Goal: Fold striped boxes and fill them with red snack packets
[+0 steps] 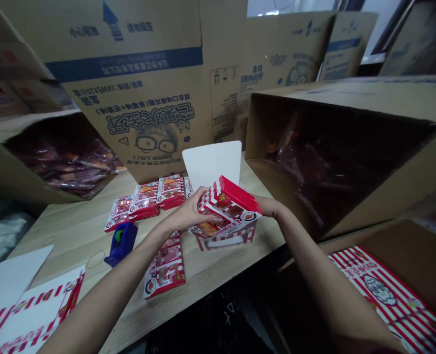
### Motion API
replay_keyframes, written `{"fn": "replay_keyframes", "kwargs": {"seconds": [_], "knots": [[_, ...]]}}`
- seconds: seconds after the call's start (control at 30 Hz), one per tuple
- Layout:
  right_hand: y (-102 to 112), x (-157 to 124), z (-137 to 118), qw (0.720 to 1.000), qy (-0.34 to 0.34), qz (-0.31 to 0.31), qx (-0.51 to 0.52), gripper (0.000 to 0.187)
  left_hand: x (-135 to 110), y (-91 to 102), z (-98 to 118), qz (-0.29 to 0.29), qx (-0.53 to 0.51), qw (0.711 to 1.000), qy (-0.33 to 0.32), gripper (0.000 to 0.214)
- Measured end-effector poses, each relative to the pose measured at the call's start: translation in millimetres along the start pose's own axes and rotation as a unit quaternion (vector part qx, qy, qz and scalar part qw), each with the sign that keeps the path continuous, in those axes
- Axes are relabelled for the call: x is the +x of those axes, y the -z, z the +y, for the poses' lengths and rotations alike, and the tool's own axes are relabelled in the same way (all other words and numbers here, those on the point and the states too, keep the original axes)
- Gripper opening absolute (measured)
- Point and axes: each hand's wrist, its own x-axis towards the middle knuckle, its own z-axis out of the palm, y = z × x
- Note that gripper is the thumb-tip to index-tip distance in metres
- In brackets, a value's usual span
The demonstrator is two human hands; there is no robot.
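Note:
Between my hands, tilted, are red-and-white striped candy boxes (227, 209) with clear windows, apparently a small stack. My left hand (192, 212) grips their left side, thumb across the front. At the right end my right hand (266, 205) holds them, its fingers mostly hidden behind. Just below and behind stands a striped display box (230, 241) with its white lid (214, 160) raised; whether the held boxes reach inside it cannot be made out. Another windowed candy box (167, 268) lies flat under my left forearm.
Several candy boxes (144, 199) lie in a row at the back of the wooden table (210, 275). A blue tape dispenser (122, 241) stands left. Flat striped cartons (33, 309) lie front left. Open cardboard boxes with wrapped goods flank the table (335, 162). Striped cartons (383, 290) sit lower right.

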Motion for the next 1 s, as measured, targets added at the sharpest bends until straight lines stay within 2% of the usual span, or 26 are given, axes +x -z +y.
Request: {"fn": "replay_keyframes", "kwargs": {"seconds": [0.1,0.17,0.23,0.33,0.47,0.57,0.73,0.87,1.0], "knots": [[14,2,7,0.99,-0.018,-0.11,0.092,0.048,5,5.9,-5,-0.023,0.051,0.998,0.006,0.072],[23,1,13,0.978,-0.015,-0.134,0.157,0.055,11,8.3,-11,-0.032,0.1,0.994,0.007,0.073],[31,-3,17,0.976,-0.006,-0.119,0.182,0.06,17,9.1,-19,-0.048,0.131,0.99,0.009,0.074],[34,-14,20,0.984,0.011,-0.093,0.15,0.055,25,9.4,-30,-0.073,0.129,0.989,0.011,0.075],[25,-25,19,0.997,0.022,-0.072,0.036,0.047,33,11.2,-38,-0.083,0.109,0.99,0.016,0.075],[12,-28,20,0.997,0.016,-0.016,-0.07,0.046,36,12.4,-36,-0.073,0.112,0.991,0.027,0.076],[-6,-31,20,0.989,0.025,0.062,-0.13,0.047,34,15.0,-24,-0.089,0.156,0.984,0.019,0.075],[-9,-36,17,0.983,0.037,0.073,-0.162,0.047,32,15.4,-25,-0.101,0.217,0.971,0.014,0.079],[-14,-36,17,0.985,0.039,0.063,-0.153,0.054,30,5.2,-31,-0.081,0.299,0.95,0.044,0.082]]}}
